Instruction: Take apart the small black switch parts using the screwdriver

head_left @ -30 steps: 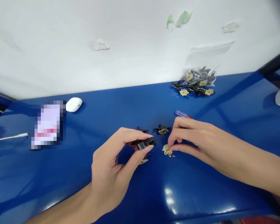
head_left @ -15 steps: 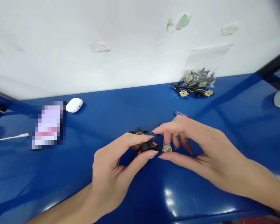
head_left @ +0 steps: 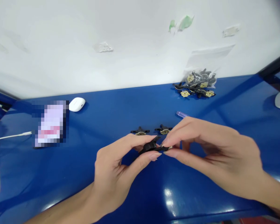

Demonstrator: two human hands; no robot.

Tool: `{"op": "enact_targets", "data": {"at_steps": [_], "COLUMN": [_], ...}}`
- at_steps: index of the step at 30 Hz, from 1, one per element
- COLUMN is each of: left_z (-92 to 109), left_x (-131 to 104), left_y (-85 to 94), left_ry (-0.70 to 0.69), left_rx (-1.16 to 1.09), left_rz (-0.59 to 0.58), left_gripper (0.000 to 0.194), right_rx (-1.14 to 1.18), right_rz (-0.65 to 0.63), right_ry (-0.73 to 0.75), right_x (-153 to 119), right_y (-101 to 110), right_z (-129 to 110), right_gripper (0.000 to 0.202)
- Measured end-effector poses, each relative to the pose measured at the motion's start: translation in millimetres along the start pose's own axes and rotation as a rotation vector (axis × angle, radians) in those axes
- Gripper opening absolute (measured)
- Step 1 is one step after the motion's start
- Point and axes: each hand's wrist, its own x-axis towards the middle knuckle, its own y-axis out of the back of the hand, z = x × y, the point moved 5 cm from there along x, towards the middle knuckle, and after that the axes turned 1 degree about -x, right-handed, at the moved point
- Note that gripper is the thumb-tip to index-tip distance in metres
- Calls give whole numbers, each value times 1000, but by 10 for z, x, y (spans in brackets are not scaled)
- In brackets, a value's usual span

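My left hand (head_left: 123, 165) pinches a black plastic part (head_left: 150, 145) between thumb and forefinger. My right hand (head_left: 207, 149) has closed its thumb and forefinger on the part's right end, where a small brass-coloured metal piece (head_left: 170, 147) shows only as a sliver. The fingertips hide how the metal piece and the black part meet. Just beyond my hands, two similar black parts with brass-coloured plates lie on the blue table: the left one (head_left: 140, 131) is behind my left fingers, the right one (head_left: 163, 129) is partly covered by my right forefinger.
At the back right, several more such parts (head_left: 185, 93) lie by a clear plastic bag (head_left: 202, 77) holding others. A purple-handled tool (head_left: 182, 114) lies behind my right hand. A phone (head_left: 51, 124) with a cable and a white case (head_left: 77, 104) are at left.
My right thumb and forefinger have closed onto the brass-coloured piece, which was in plain sight between them. The right-hand part on the table has come into fuller view.
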Motion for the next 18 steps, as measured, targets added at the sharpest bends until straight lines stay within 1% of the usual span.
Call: {"op": "enact_targets", "data": {"at_steps": [4, 6, 8, 12, 14, 16, 18], "left_z": [6, -2, -14, -19, -9, -3, -7], "left_x": [-18, -16, -11, -7, -12, -18, -22], "left_y": [1, 1, 1, 5, 4, 4, 4], "left_ry": [40, 53, 61, 57, 46, 44, 44], "left_rx": [-33, -33, -25, 7, 14, 11, 13], "left_rz": [7, 7, 6, 7, 5, 6, 9], "left_gripper": [23, 23, 23, 21, 22, 23, 24], "right_rx": [-13, -65, -93, -65, -94, -150, -198], "right_rz": [101, 95, -4, -292, -406, -473, -447], "right_ry": [-94, -167, -235, -352, -382, -389, -360], "right_x": [43, 71, 95, 85, 54, 16, -8], "right_y": [147, 228, 283, 327, 327, 320, 332], "right_z": [28, 82, 165, 354, 410, 431, 422], "right_gripper": [13, 13, 15, 19, 20, 22, 21]}}
